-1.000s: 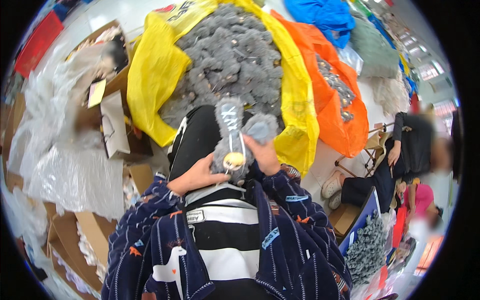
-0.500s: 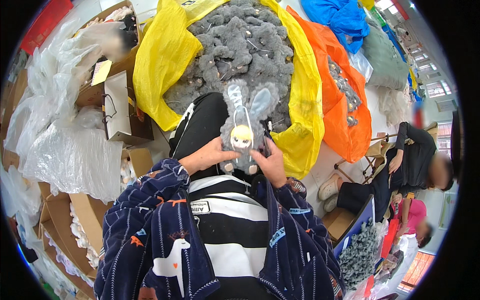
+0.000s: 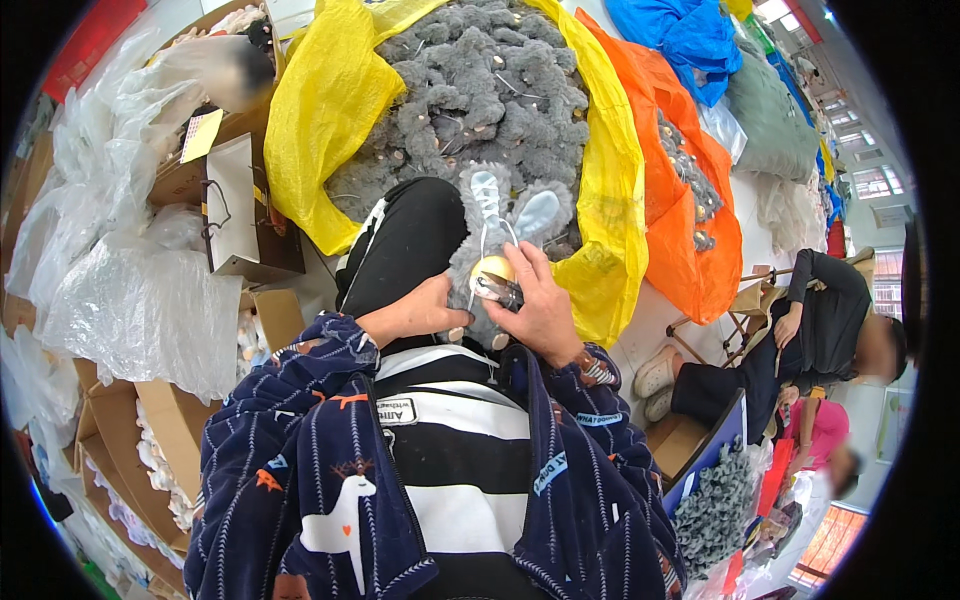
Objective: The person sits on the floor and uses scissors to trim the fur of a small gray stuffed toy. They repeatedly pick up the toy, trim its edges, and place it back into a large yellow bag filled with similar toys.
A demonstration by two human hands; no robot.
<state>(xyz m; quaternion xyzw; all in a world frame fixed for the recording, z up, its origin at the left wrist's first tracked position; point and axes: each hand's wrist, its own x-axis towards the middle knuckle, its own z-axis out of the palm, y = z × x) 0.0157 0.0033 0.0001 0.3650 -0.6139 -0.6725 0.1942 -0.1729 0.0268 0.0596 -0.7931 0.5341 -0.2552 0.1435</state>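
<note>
A grey plush rabbit toy (image 3: 463,270) with pale blue ear linings and a yellow-topped doll face rests over my lap, its ears pointing away from me. My left hand (image 3: 425,310) grips its left side near the feet. A white cord (image 3: 484,240) runs down from the ears toward the face. My right hand (image 3: 540,305) is closed at the toy's face, its fingers on the yellow top. Between its thumb and fingers shows a small dark, shiny metal tool (image 3: 507,291), whose kind is partly hidden.
Ahead stands an open yellow sack (image 3: 610,230) heaped with grey plush toys (image 3: 475,90). An orange sack (image 3: 690,250) with more is to its right. Cardboard boxes (image 3: 165,430) and clear plastic sheeting (image 3: 150,320) lie at left. A seated person (image 3: 825,300) is at right.
My right hand has moved up from the toy's lower right side to its face, and the dark metal tool now shows in it. My left hand stays on the toy's side.
</note>
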